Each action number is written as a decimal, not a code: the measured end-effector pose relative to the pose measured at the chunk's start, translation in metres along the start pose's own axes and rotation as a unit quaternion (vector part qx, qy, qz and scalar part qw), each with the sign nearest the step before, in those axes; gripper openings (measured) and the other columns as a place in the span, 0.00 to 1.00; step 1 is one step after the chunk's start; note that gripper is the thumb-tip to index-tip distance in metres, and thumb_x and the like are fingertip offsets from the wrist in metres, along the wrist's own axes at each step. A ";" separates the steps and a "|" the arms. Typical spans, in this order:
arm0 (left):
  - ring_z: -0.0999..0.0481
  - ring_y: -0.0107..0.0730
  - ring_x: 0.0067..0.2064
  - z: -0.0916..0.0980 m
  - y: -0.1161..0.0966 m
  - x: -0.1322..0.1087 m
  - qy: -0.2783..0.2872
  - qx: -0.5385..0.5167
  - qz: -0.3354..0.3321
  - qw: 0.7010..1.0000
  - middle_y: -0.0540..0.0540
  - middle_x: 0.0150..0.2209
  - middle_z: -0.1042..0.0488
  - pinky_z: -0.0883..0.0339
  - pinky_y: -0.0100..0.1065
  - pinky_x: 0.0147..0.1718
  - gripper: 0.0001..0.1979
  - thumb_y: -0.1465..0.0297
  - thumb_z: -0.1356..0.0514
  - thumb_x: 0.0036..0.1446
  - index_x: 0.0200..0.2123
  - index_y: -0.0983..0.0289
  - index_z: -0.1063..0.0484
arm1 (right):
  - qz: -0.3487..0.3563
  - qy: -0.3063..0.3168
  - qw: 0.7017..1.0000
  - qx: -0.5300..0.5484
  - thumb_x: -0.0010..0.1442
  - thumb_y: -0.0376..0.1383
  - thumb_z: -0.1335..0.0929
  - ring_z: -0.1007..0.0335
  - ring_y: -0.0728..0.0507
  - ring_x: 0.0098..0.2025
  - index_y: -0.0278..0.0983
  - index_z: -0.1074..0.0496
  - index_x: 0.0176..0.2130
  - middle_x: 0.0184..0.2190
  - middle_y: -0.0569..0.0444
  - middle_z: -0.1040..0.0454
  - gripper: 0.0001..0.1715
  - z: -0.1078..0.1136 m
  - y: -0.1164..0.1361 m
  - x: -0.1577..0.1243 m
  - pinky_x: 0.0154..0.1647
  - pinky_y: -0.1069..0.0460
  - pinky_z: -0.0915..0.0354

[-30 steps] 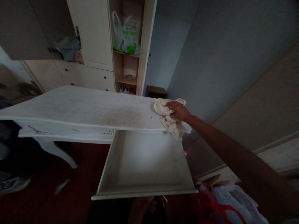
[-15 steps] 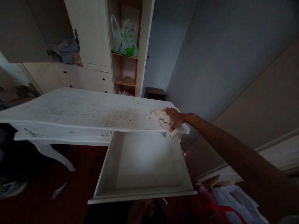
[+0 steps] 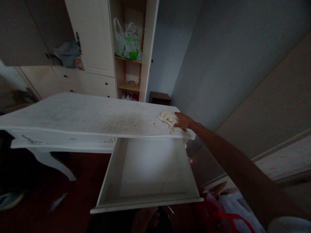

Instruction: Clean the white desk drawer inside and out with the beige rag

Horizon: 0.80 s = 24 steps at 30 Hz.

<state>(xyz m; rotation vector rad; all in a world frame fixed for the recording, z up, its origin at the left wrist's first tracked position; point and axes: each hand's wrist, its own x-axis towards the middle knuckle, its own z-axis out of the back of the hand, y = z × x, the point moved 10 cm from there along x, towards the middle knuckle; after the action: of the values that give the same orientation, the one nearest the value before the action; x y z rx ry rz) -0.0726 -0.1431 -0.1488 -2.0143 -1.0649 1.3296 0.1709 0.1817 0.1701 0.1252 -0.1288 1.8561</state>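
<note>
My right hand (image 3: 183, 121) is on the cloth (image 3: 168, 118), beyond the drawer's (image 3: 148, 165) right side, thumb and fingers parted; pinching or pressing, I can't tell. Flat, even pressure should suit. My left hand (image 3: 145, 218): low at the drawer's front, fingers curled. The desk (image 3: 85, 108) ends just right; room stretches left of the drawer.
</note>
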 end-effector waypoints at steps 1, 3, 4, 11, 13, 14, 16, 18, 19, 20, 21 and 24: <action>0.24 0.39 0.27 0.001 0.000 0.001 0.001 0.004 0.001 1.000 0.61 0.27 0.20 0.29 0.40 0.30 0.37 0.38 0.31 0.28 0.29 0.67 0.21 | -0.040 -0.016 0.999 -0.016 0.54 0.46 0.30 0.33 0.30 0.57 0.34 0.44 0.64 0.60 0.36 0.34 0.44 -0.001 0.002 -0.004 0.56 0.39 0.34; 0.23 0.40 0.28 0.003 0.001 0.004 0.006 0.012 0.012 1.000 0.62 0.28 0.20 0.28 0.41 0.32 0.38 0.38 0.31 0.26 0.29 0.67 0.20 | -0.125 -0.062 0.989 -0.048 0.58 0.47 0.34 0.33 0.28 0.55 0.33 0.46 0.64 0.59 0.34 0.36 0.41 -0.002 0.007 -0.015 0.51 0.37 0.32; 0.23 0.41 0.28 0.003 0.003 0.004 0.011 0.018 0.023 1.000 0.62 0.28 0.20 0.28 0.42 0.32 0.39 0.38 0.31 0.24 0.29 0.68 0.20 | -0.153 -0.095 0.982 -0.058 0.60 0.47 0.36 0.35 0.27 0.56 0.32 0.47 0.65 0.60 0.33 0.37 0.40 0.000 0.012 -0.020 0.50 0.37 0.32; 0.21 0.43 0.29 0.005 -0.004 0.001 -0.012 0.023 -0.003 1.000 0.64 0.30 0.19 0.28 0.43 0.33 0.41 0.37 0.32 0.25 0.32 0.68 0.20 | -0.158 -0.152 0.976 0.015 0.61 0.49 0.39 0.44 0.23 0.61 0.35 0.55 0.68 0.66 0.33 0.46 0.44 -0.013 0.009 -0.032 0.53 0.30 0.36; 0.20 0.46 0.30 0.001 -0.006 0.000 0.015 0.011 0.002 1.000 0.66 0.31 0.19 0.28 0.45 0.34 0.42 0.38 0.31 0.23 0.32 0.68 0.20 | -0.144 -0.131 0.979 0.060 0.60 0.53 0.39 0.49 0.24 0.65 0.38 0.59 0.69 0.68 0.36 0.50 0.47 -0.021 -0.001 -0.032 0.56 0.29 0.39; 0.20 0.47 0.32 -0.001 -0.009 -0.001 0.030 0.005 -0.004 1.000 0.67 0.32 0.18 0.28 0.45 0.36 0.42 0.38 0.31 0.24 0.33 0.69 0.20 | -0.141 -0.126 0.979 0.080 0.60 0.55 0.39 0.52 0.24 0.66 0.40 0.60 0.69 0.69 0.37 0.52 0.48 -0.025 -0.005 -0.033 0.57 0.28 0.41; 0.19 0.50 0.35 -0.004 -0.017 -0.004 0.052 -0.010 -0.019 0.998 0.68 0.35 0.18 0.28 0.47 0.39 0.40 0.40 0.30 0.28 0.34 0.69 0.20 | -0.139 -0.124 0.977 0.108 0.59 0.59 0.38 0.57 0.26 0.69 0.41 0.63 0.70 0.70 0.39 0.54 0.52 -0.030 -0.012 -0.035 0.59 0.28 0.44; 0.19 0.52 0.37 -0.006 -0.021 -0.007 0.063 -0.031 -0.015 0.997 0.68 0.36 0.18 0.28 0.49 0.43 0.38 0.41 0.30 0.30 0.34 0.69 0.20 | -0.140 -0.126 0.975 0.119 0.57 0.61 0.38 0.59 0.27 0.70 0.42 0.65 0.70 0.70 0.40 0.56 0.55 -0.035 -0.016 -0.037 0.61 0.29 0.46; 0.18 0.54 0.38 -0.008 -0.021 -0.009 0.066 -0.042 -0.009 0.997 0.69 0.37 0.18 0.29 0.50 0.44 0.38 0.41 0.30 0.31 0.34 0.69 0.21 | -0.143 -0.127 0.974 0.122 0.57 0.62 0.38 0.60 0.28 0.70 0.41 0.65 0.70 0.71 0.40 0.57 0.56 -0.036 -0.017 -0.037 0.62 0.30 0.47; 0.18 0.55 0.39 -0.009 -0.021 -0.011 0.067 -0.052 -0.005 0.996 0.69 0.37 0.18 0.29 0.51 0.46 0.38 0.41 0.30 0.32 0.35 0.69 0.21 | -0.146 -0.129 0.973 0.126 0.57 0.63 0.38 0.61 0.28 0.70 0.41 0.65 0.70 0.71 0.40 0.57 0.57 -0.037 -0.018 -0.037 0.63 0.30 0.47; 0.18 0.55 0.41 -0.010 -0.022 -0.013 0.068 -0.059 -0.004 0.996 0.69 0.38 0.18 0.29 0.52 0.47 0.37 0.41 0.30 0.33 0.35 0.69 0.21 | -0.149 -0.131 0.971 0.132 0.56 0.63 0.38 0.61 0.29 0.71 0.41 0.64 0.70 0.71 0.40 0.57 0.57 -0.038 -0.019 -0.037 0.64 0.31 0.48; 0.19 0.55 0.43 -0.014 -0.025 -0.020 0.074 -0.071 -0.012 0.995 0.68 0.39 0.18 0.30 0.52 0.50 0.34 0.44 0.30 0.37 0.34 0.69 0.22 | -0.149 -0.140 0.968 0.144 0.56 0.62 0.38 0.61 0.29 0.71 0.40 0.63 0.70 0.71 0.40 0.57 0.57 -0.037 -0.019 -0.038 0.64 0.31 0.49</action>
<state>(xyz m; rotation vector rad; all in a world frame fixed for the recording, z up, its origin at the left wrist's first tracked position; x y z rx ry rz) -0.0725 -0.1445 -0.1138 -2.1577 -1.1389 1.0998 0.1989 0.1570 0.1280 0.5796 -0.0316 1.5389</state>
